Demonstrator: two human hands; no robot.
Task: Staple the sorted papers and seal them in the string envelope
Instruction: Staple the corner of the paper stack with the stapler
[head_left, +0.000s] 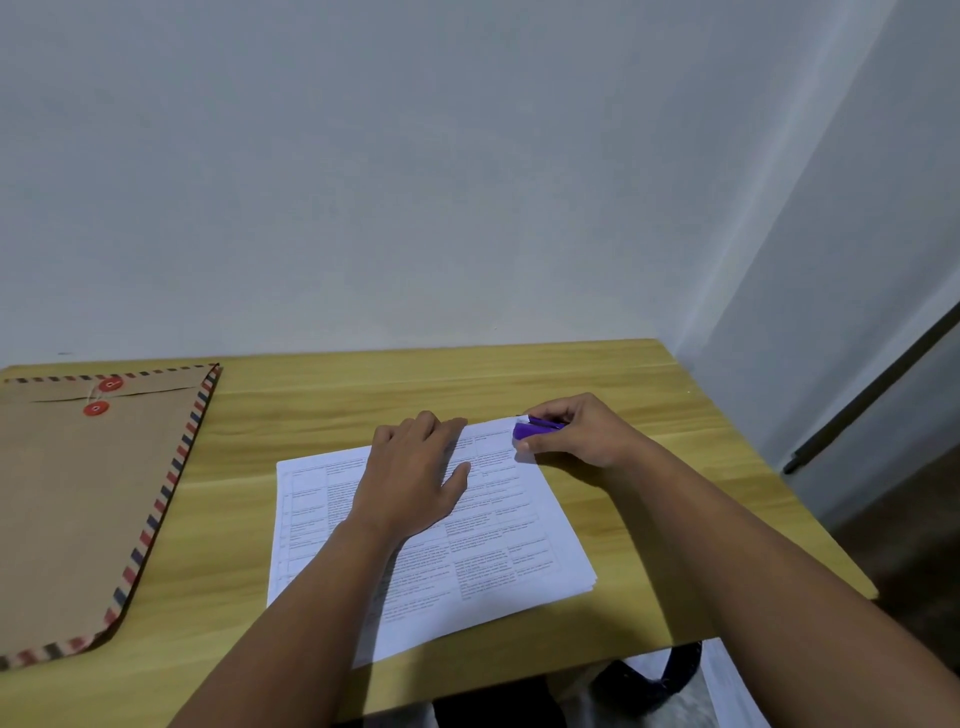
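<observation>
A stack of printed white papers (488, 561) lies on the wooden table (322, 410), turned slightly. My left hand (410, 478) rests flat on the upper part of the stack, fingers together. My right hand (576, 428) grips a small purple stapler (532, 430) at the stack's far right corner, the stapler's jaws around the corner of the sheets. A brown string envelope (78, 499) with a red-and-blue striped border and two red button discs (103, 397) lies flat at the left of the table, flap closed, apart from both hands.
The table backs onto a pale wall. Its right edge drops off toward a dark floor and a door frame (872, 395). Below the front edge are my lap and more white paper (727, 686).
</observation>
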